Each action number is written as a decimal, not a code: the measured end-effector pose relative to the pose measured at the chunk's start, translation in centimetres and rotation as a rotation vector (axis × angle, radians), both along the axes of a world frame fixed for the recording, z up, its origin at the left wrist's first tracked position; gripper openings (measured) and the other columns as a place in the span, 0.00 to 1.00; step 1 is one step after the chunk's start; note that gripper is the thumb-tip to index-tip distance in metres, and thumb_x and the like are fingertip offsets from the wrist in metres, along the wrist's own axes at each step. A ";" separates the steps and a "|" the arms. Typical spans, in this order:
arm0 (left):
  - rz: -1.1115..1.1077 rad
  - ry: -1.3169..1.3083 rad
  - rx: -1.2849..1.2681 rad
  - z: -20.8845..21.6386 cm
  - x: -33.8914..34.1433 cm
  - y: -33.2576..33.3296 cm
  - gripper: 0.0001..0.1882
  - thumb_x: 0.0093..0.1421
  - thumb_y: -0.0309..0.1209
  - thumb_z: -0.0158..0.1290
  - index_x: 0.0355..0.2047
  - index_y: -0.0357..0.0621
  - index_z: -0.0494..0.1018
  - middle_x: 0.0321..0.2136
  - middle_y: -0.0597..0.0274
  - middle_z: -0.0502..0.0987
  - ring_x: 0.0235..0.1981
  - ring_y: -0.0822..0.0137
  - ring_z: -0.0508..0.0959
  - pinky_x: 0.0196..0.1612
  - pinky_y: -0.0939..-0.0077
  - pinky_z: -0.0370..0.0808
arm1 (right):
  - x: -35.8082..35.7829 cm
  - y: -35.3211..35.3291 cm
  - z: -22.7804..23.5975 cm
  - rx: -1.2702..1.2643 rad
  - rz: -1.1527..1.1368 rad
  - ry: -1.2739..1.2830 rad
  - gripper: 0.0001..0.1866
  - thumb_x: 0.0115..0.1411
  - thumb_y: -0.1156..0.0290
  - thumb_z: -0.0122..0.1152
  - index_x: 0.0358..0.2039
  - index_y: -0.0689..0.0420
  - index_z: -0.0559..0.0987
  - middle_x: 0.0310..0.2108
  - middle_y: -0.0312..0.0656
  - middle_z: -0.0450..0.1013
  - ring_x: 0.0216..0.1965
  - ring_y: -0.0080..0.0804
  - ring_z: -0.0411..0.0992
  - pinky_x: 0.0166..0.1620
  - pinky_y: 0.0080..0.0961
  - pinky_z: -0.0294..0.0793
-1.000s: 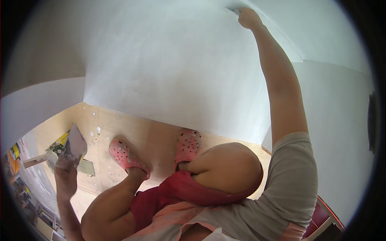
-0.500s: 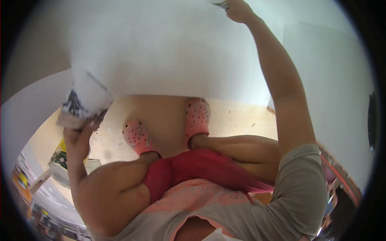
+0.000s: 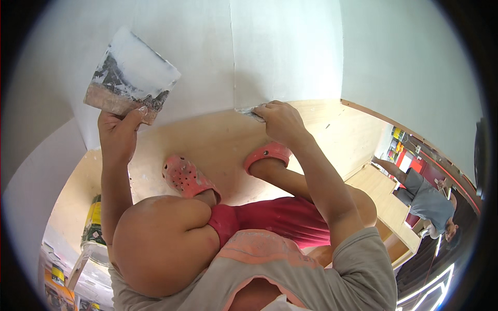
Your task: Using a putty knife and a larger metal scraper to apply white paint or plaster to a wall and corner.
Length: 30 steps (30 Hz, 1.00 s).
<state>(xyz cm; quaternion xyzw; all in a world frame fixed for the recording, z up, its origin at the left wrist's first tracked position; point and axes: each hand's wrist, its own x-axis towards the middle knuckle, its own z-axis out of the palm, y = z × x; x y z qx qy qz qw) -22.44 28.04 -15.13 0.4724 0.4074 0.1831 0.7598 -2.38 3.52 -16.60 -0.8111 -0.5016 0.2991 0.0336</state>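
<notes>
My left hand (image 3: 118,136) is closed round the wooden handle edge of a wide putty knife (image 3: 137,65), its dark blade thickly coated with white putty, held up before the white wall (image 3: 192,67). My right hand (image 3: 282,124) grips a smaller putty knife (image 3: 250,112), mostly hidden by the fingers. Its blade is at the bottom of the wall, where the wall meets the wooden floor. A thin vertical line (image 3: 233,52) runs up the wall above that blade.
I squat on the pale wooden floor (image 3: 207,132) in pink clogs (image 3: 182,175). At the left stand a yellow and black container (image 3: 93,220) and a whitish bucket (image 3: 97,254). To the right are a wooden box-like unit (image 3: 381,189) and another person (image 3: 428,199).
My right hand has come down from high on the wall to its bottom edge. My left hand and its putty knife have risen slightly. The view has shifted, bringing the other person in.
</notes>
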 end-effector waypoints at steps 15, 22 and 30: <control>-0.059 0.364 0.048 -0.1 -7.9 0.0 0.13 0.43 0.19 0.49 0.32 0.31 0.70 0.28 0.58 0.74 0.30 0.69 0.74 0.34 0.78 0.70 | 17.8 27.2 3.3 0.312 -0.111 -0.404 0.19 0.45 0.81 0.42 0.38 0.55 0.75 0.37 0.50 0.71 0.41 0.44 0.68 0.45 0.33 0.67; 0.070 0.315 -0.160 1.7 -10.0 -1.9 0.09 0.42 0.19 0.51 0.27 0.32 0.72 0.27 0.59 0.74 0.29 0.71 0.73 0.34 0.78 0.69 | 24.9 34.4 -1.9 0.305 0.117 -0.663 0.22 0.44 0.81 0.41 0.40 0.53 0.75 0.40 0.49 0.70 0.45 0.44 0.66 0.47 0.34 0.65; 0.066 0.375 -0.114 0.3 -10.6 -2.3 0.12 0.41 0.17 0.52 0.30 0.31 0.71 0.30 0.58 0.74 0.32 0.68 0.73 0.38 0.75 0.69 | 20.7 32.7 -1.2 0.111 0.139 -0.381 0.16 0.52 0.74 0.41 0.38 0.52 0.76 0.36 0.49 0.71 0.39 0.46 0.68 0.44 0.36 0.67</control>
